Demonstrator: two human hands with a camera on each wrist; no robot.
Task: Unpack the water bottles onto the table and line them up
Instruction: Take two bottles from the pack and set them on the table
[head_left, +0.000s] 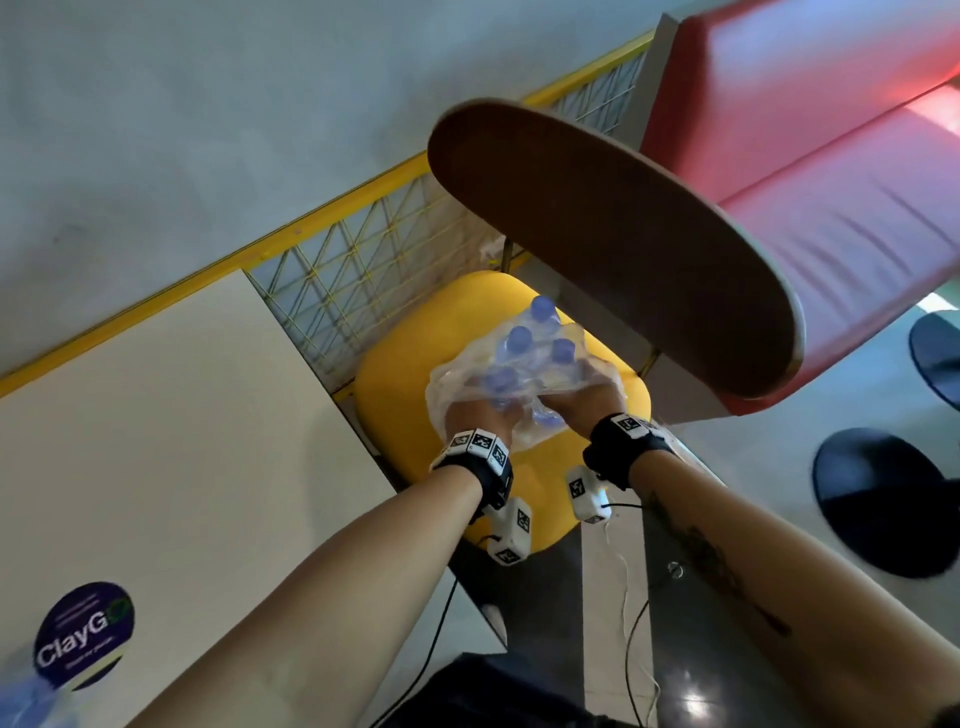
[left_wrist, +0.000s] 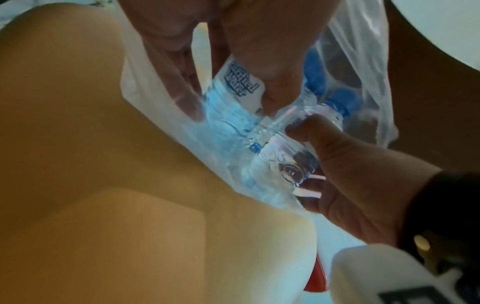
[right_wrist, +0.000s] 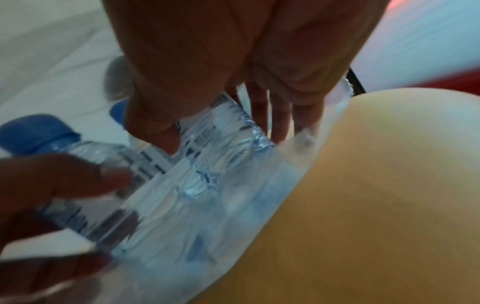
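Observation:
A pack of blue-capped water bottles (head_left: 524, 353) lies in torn clear plastic wrap (head_left: 457, 374) on a yellow chair seat (head_left: 400, 384). My left hand (head_left: 483, 408) grips one labelled bottle (left_wrist: 241, 86) between thumb and fingers, reaching into the wrap. My right hand (head_left: 576, 395) curls round a neighbouring bottle (right_wrist: 226, 127). In the left wrist view the right hand (left_wrist: 337, 164) holds its bottle near the base. In the right wrist view the left hand (right_wrist: 52, 185) grips a bottle under its blue cap (right_wrist: 39, 133). The round dark brown table (head_left: 597, 223) stands just beyond the chair, bare.
A red padded bench (head_left: 831, 182) sits behind the table. A yellow wire fence (head_left: 363, 249) runs behind the chair. A white panel (head_left: 156, 441) with a round sticker lies to the left. Dark round stool seats (head_left: 883, 499) stand at the right.

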